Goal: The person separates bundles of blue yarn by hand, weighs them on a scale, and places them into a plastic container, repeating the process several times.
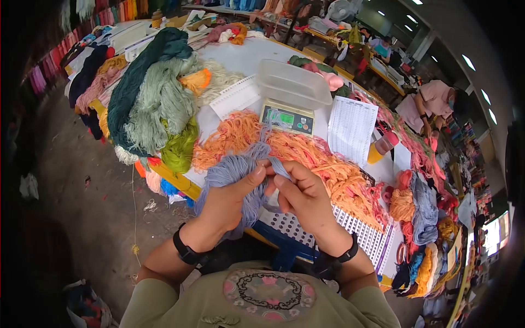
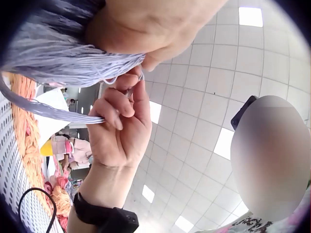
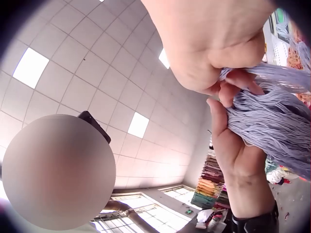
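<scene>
A thick bundle of grey-blue yarn hangs in my left hand, whose fingers curl round its gathered top. My right hand pinches a thinner strand of the same yarn close beside the left thumb. In the left wrist view that strand runs out from between the right fingers. The two hands meet at the bundle's top in the right wrist view, where the skein spreads away from the left palm. Part of the left fingers is hidden behind the yarn.
Orange yarn lies across the table in front of the hands. Behind it stands a scale with a clear plastic tray. Green skeins pile up at the left, beside printed sheets and a yellow jar at the right.
</scene>
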Demonstrator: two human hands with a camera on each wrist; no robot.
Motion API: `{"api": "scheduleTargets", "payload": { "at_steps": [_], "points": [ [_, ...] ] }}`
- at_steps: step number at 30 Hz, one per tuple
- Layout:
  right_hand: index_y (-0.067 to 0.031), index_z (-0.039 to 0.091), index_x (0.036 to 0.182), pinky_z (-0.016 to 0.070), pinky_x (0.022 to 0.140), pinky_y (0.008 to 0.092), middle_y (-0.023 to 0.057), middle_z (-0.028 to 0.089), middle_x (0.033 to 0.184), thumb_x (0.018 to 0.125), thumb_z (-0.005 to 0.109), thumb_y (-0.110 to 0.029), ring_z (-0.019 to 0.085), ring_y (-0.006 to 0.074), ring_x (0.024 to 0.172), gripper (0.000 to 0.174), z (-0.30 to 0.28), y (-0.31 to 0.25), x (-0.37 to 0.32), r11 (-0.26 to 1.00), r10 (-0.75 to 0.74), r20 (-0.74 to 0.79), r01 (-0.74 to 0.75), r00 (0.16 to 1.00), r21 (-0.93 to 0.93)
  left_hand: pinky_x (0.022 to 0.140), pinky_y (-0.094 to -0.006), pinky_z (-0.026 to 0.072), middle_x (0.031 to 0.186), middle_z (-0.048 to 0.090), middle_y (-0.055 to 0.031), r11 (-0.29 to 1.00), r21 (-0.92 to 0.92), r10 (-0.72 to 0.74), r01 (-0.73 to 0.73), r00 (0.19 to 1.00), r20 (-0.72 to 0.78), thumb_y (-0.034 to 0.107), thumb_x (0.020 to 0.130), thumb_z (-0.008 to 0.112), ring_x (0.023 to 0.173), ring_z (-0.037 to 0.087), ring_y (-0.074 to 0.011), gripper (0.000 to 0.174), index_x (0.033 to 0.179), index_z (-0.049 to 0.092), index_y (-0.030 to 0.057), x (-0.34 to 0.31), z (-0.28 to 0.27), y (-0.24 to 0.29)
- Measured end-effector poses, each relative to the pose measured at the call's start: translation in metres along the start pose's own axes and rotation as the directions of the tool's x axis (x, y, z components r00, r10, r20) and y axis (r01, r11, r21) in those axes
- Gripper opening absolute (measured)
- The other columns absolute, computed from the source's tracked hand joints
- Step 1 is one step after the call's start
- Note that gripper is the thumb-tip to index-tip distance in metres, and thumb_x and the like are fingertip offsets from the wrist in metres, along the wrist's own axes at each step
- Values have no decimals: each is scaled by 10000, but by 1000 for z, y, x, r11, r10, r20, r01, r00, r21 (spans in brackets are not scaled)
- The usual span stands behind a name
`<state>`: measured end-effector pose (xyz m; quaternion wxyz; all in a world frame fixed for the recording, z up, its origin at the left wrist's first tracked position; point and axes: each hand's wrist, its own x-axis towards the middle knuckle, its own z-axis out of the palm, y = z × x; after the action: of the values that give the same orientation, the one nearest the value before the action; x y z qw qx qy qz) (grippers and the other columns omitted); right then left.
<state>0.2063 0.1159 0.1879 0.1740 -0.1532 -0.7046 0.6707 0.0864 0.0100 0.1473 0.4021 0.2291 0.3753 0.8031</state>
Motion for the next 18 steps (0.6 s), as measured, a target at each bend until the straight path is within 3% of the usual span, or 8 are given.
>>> {"api": "scheduleTargets", "payload": {
  "at_steps": [6,9,11,14,18],
  "points": [
    [-15,579,1091,428,529,189,34,639,806,956,532,-128,533,51,585,182,3,10,-8,999,-52,-115,53,992,9,852,-316,463,975,636,-53,998,-68,-9,14,997,76,157,878,656,939,593,-151,218,1047,625,24,5,3,-13],
    [-10,591,1082,440,542,193,38,646,826,956,536,-135,540,52,588,185,-4,17,-10,991,-124,-159,113,980,-73,819,-307,471,950,633,-44,978,-142,-145,152,988,56,134,864,667,907,597,-150,207,1039,628,30,4,5,-16],
    [-9,604,1068,458,561,200,40,656,858,950,547,-132,560,57,606,180,-8,18,-13,998,-26,-117,19,993,-63,805,-304,474,950,632,-40,994,-86,-59,62,997,43,132,865,664,896,597,-147,194,1026,624,32,3,9,-16],
    [-14,608,1058,461,557,197,37,663,876,947,549,-128,564,58,605,169,-4,30,-13,1000,-23,-171,24,985,6,800,-302,477,961,633,-39,996,-60,-60,66,994,95,121,863,664,893,598,-148,192,1030,615,39,6,2,-18],
    [-16,606,1046,452,539,187,32,664,872,945,549,-126,557,50,595,160,-4,31,-13,997,-42,-217,54,975,52,777,-288,486,913,635,-47,991,-130,-21,26,999,42,82,867,652,825,602,-141,168,1015,591,30,5,4,-25]
  ]
}}
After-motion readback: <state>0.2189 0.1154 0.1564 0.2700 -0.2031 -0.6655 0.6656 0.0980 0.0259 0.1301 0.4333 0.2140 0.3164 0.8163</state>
